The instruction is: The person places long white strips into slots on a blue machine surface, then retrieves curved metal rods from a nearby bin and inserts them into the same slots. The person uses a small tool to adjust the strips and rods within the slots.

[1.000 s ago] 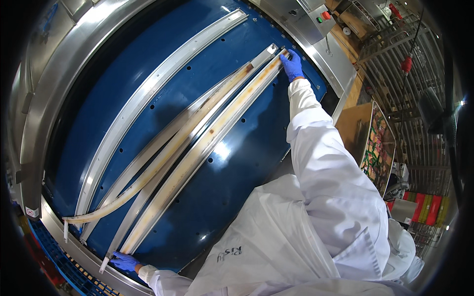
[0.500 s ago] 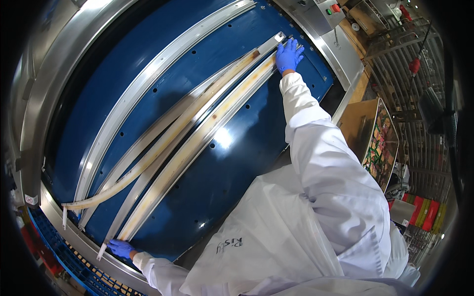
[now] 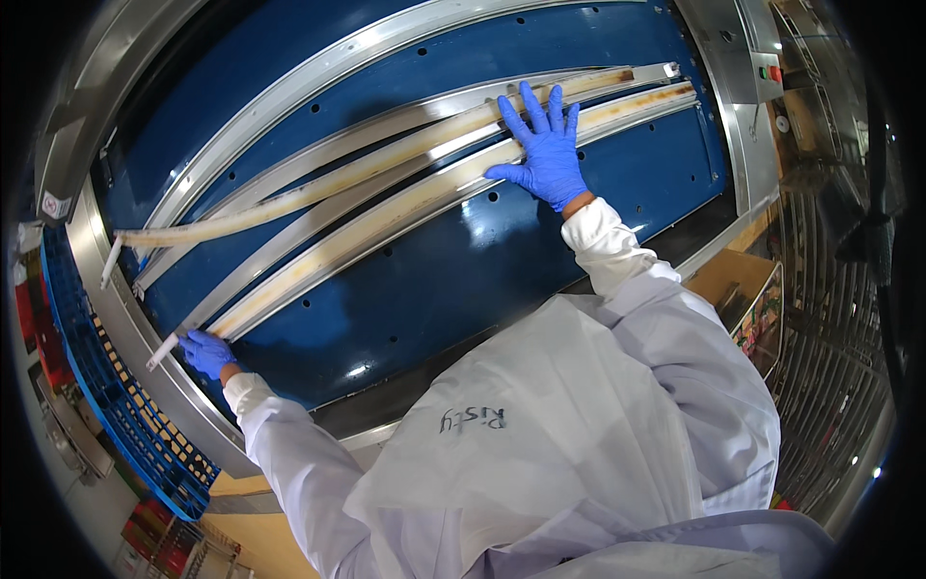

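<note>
Nearest, the loose, translucent white plastic apron hangs from six o'clock toward the blue, hole-dotted counter; its slack could snag on the counter's edge if the person leaned in.

Between eight and nine o'clock, the blue-gloved left hand lies at the left end of the long, pale, yellow-stained channel strip; its fingers look bent, but I cannot tell whether that grip is closed on anything. A slim white end piece beside the fingertips juts over the steel frame, so a careless pull there could knock it.

The channel strip runs diagonally over the counter up to between one and two o'clock. At one o'clock the blue-gloved right hand is spread wide, its grip open, laid over the strip with fingers reaching toward its neighbour. Flat fingers clasp nothing, so that side could slide or twist if only the left end were lifted.

Just beyond, the bowed, yellowed, brown-marked strip lies close over thin grey bars; crowded like this, one could drag another along. Farther, the bright silver metal rail, ten to twelve o'clock, lies apart, less likely to be caught.
</note>
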